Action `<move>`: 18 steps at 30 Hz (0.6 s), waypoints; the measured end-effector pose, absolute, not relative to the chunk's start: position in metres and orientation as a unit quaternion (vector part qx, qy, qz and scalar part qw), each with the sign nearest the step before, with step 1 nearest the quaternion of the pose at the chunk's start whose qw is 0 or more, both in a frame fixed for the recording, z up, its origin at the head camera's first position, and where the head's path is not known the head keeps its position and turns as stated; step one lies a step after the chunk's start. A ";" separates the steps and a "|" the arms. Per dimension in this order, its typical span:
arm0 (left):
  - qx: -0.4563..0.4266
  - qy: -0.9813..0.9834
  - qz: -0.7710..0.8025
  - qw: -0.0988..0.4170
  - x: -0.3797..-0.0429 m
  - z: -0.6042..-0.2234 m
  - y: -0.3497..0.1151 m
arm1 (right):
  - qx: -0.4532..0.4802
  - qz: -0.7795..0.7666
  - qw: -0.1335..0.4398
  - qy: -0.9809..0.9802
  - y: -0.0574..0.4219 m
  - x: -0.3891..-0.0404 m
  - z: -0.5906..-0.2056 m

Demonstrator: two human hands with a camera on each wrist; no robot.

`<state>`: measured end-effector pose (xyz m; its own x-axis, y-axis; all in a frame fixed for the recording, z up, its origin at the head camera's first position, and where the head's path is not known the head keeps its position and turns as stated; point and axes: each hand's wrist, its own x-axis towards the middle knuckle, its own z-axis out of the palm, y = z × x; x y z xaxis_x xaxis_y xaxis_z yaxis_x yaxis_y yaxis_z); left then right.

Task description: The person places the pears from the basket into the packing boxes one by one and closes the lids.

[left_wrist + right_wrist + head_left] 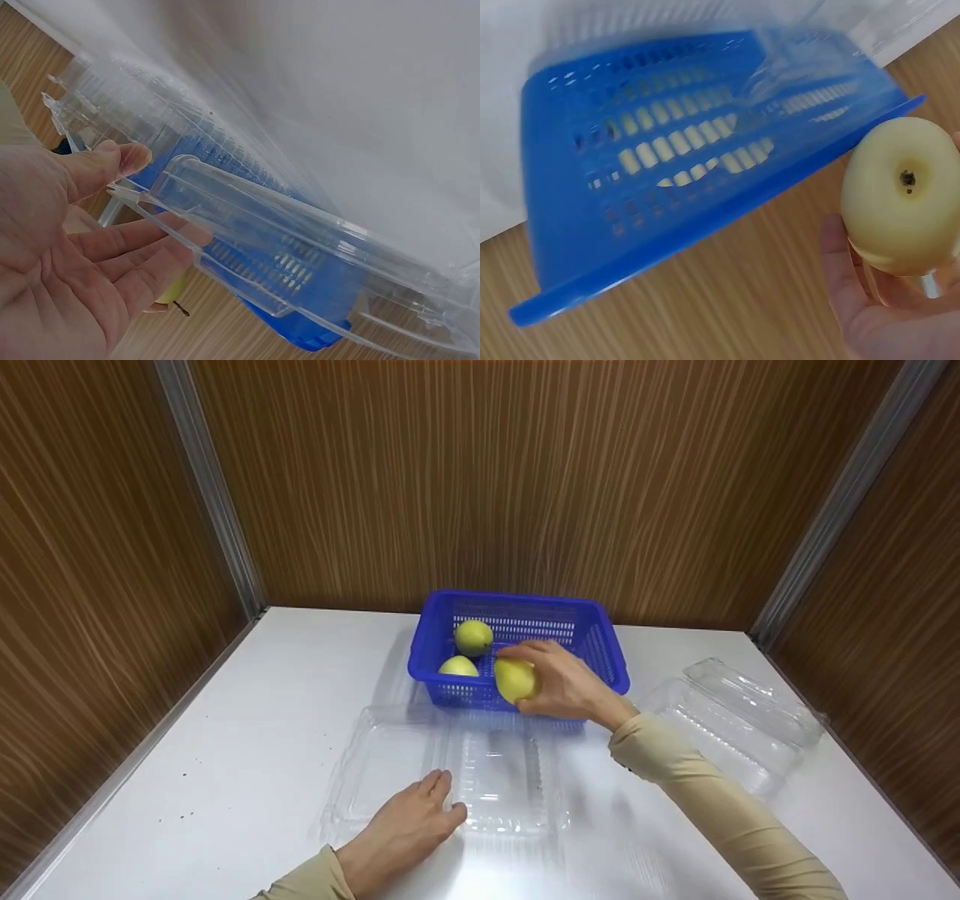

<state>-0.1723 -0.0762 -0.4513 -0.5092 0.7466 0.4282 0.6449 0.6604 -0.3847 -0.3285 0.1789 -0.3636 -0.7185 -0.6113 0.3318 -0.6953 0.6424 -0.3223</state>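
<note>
The pear [514, 681] which I watch is in the right hand [559, 682]: it lies between the fingers, on its far side, and the thumb, on its near side, so these are curled round it and hold it firmly. Its left part sticks out from the grip, and in the right wrist view I see its dark-centred hollow. The pear is at the near rim of the blue basket [517, 596]; whether it touches this rim, I cannot tell.

Inside the basket, on its left side, I see two more fruits, the far pear [474, 638] and the near pear [459, 665].

Nearer than the basket is the clear box [390, 754], unfolded, with its two halves left and right. The left hand [405, 826] is at its near middle, the fingers rather straight and the thumb a little apart; the fingertips are by the fold. How firmly they press, I cannot tell.

At the right are other clear boxes [750, 712], on the same white table [225, 765].
</note>
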 end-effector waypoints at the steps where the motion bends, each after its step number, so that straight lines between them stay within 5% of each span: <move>1: -0.401 -0.866 0.090 0.286 -0.172 -0.451 -0.076 | 0.370 0.212 0.095 -0.899 0.177 -0.326 -0.365; 18: -0.391 -0.869 0.121 0.279 -0.169 -0.449 -0.074 | 0.451 0.154 0.029 -0.878 0.172 -0.291 -0.404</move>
